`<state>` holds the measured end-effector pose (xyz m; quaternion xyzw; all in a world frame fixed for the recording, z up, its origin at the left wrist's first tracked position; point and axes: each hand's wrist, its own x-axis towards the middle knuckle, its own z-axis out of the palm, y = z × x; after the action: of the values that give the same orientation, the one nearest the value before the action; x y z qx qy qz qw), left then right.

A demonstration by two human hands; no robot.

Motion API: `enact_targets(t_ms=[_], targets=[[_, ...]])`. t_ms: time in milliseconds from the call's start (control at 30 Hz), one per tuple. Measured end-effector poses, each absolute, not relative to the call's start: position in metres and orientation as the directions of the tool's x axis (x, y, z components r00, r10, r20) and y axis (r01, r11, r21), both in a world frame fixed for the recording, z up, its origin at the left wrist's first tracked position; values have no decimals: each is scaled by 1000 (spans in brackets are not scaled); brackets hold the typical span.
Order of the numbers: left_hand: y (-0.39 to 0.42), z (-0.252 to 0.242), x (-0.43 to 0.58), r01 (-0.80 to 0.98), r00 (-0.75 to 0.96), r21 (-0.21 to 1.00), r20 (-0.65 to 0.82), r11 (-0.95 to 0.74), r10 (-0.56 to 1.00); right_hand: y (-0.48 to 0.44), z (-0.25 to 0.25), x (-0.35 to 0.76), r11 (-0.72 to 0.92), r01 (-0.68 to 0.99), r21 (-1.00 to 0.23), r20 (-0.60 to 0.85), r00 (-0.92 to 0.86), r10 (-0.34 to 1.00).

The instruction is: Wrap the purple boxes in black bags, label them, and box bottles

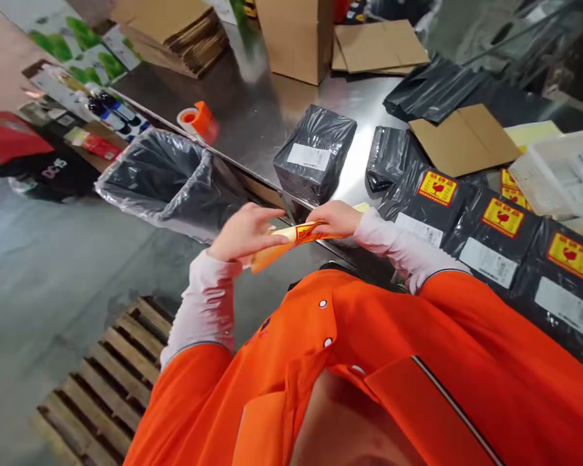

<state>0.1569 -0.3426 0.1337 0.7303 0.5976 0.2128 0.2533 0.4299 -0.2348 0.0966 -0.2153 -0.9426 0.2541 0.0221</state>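
A strip of yellow and orange labels [296, 237] is stretched between my hands, in front of the metal table's edge. My left hand [247, 233] has its thumb and fingers around the strip's left end. My right hand [334, 219] pinches the strip farther right, with its fingertips over the printed part. Just beyond my hands, a black-wrapped box [315, 153] with a white label sits on the table [238, 113]. Several black packages [500, 236] at the right bear white labels and yellow-red stickers.
A lined bin [160, 188] stands left of the table, near an orange tape dispenser [199, 122]. Cardboard [466, 139], black bags [432, 87] and a white basket [563, 171] lie at the right. A wooden pallet [107, 382] is on the floor, lower left.
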Motion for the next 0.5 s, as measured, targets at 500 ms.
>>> enact_targets(t_ms=[500], targets=[[-288, 127, 217, 554, 222, 826, -264, 101, 939, -202, 91, 442, 939, 212, -270, 317, -901, 295]])
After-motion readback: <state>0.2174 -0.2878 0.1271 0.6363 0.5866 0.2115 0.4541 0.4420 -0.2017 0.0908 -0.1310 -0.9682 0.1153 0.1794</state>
